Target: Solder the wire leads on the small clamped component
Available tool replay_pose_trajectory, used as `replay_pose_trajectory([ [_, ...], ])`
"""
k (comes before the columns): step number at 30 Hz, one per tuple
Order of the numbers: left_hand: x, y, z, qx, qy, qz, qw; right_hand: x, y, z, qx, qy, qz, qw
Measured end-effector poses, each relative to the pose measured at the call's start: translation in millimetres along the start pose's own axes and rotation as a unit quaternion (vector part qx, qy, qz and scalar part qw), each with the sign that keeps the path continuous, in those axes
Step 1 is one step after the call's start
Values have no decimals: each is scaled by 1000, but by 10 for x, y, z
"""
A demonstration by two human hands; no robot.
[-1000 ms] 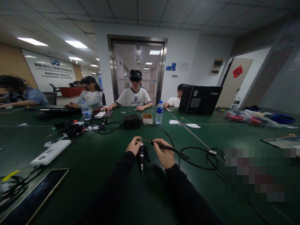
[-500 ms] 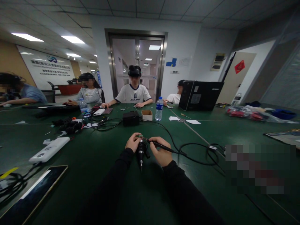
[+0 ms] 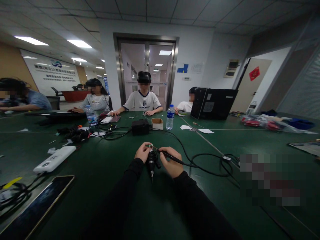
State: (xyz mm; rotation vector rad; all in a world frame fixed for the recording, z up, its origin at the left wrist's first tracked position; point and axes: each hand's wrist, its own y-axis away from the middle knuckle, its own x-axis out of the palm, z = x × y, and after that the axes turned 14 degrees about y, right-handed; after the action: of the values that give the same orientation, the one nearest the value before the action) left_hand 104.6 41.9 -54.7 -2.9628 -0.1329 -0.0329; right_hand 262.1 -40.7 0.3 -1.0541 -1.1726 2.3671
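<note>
My left hand (image 3: 142, 152) is curled beside a small black clamp stand (image 3: 151, 161) on the green table (image 3: 100, 166), its fingertips pinching a tiny green circuit board (image 3: 150, 146) at the stand's top. My right hand (image 3: 171, 161) is closed around a black soldering iron (image 3: 172, 158), whose tip points left at the board. The iron's black cable (image 3: 207, 163) loops away to the right and back to a black power box (image 3: 140, 127).
A white power strip (image 3: 54, 159) and a dark tablet (image 3: 37, 206) lie at the left. Tangled cables (image 3: 75, 133), a cardboard box (image 3: 157, 123), a water bottle (image 3: 170, 117) and an open laptop (image 3: 212, 104) stand further back. Several people sit across the table.
My right hand has drawn in towards the left, bringing the iron's tip up to the board. The left hand stays at the stand.
</note>
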Motion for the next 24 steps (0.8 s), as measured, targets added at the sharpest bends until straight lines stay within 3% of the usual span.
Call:
replay_pose_trajectory([
  [10, -2, 15, -36, -6, 2, 2, 1000, 4, 8, 5, -1, 3, 3, 1000],
  [24, -38, -75, 134, 25, 71, 12, 997, -36, -10, -16, -1, 15, -26, 1000],
])
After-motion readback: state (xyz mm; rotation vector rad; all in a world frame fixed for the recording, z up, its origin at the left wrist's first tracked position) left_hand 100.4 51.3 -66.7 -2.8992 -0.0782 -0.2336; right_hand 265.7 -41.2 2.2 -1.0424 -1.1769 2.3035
